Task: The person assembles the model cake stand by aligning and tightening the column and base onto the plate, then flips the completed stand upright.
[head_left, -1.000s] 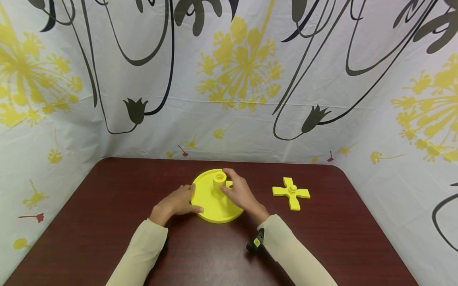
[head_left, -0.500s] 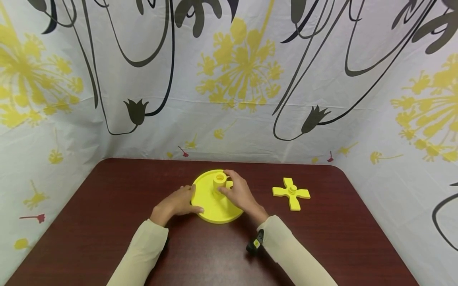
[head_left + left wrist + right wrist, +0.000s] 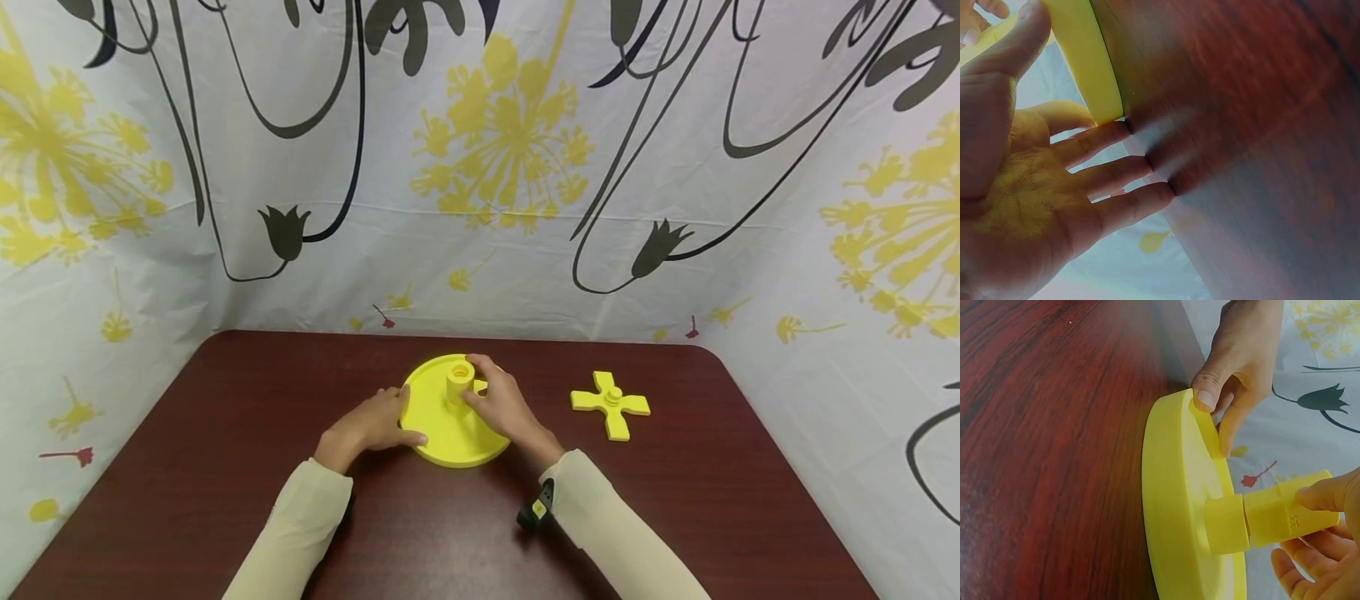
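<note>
A round yellow plastic base (image 3: 450,446) with a raised rim lies on the table in the head view. From it rises a short post (image 3: 1225,525), and a yellow tubular piece (image 3: 1272,515) marked "33" sits in line on top, with a thin seam between them. My right hand (image 3: 504,404) holds this tubular piece between thumb and fingers; a small yellow tab shows between them. At the base's left side, my left hand (image 3: 371,423) grips the rim with thumb and index finger. Its other fingers are spread, their tips at the tabletop in the left wrist view.
To the right on the dark red-brown table (image 3: 262,500) lies a yellow cross-shaped piece (image 3: 613,404) with a round knob at its centre. A patterned white cloth (image 3: 450,242) hangs behind the table and along both sides. A dark band (image 3: 536,507) is on the right wrist.
</note>
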Available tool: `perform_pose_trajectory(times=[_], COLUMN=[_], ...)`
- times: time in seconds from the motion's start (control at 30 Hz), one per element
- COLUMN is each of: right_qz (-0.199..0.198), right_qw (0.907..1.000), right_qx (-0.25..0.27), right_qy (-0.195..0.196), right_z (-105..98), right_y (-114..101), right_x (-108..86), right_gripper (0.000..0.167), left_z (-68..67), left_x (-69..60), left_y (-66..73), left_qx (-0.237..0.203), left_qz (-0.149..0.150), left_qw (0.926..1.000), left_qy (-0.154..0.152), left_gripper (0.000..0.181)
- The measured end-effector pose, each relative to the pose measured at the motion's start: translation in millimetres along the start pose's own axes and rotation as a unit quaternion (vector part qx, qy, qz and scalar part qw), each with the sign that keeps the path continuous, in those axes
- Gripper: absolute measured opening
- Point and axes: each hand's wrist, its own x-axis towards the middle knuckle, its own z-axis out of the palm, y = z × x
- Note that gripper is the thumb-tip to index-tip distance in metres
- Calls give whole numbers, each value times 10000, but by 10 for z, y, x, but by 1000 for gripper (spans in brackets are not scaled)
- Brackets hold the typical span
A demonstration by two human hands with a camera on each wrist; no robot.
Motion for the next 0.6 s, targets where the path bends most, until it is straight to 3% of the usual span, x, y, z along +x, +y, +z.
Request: perform_pose_trajectory(times=[0.37, 0.6], right_qz=[319, 62], right_qw=[9994, 9999], right_qx=[-46, 155], right_qy=[127, 0], right_z=[21, -3], right_y=[-29, -11], right_x=[-3, -10], right_gripper=[57, 58], left_z=[15, 17], left_x=[13, 7], left_y=[-18, -22], left_qx=[12, 10], left_qz=[-3, 18], left_qw=[10000, 10000], left_qy=[-6, 32], left_gripper=[101, 102])
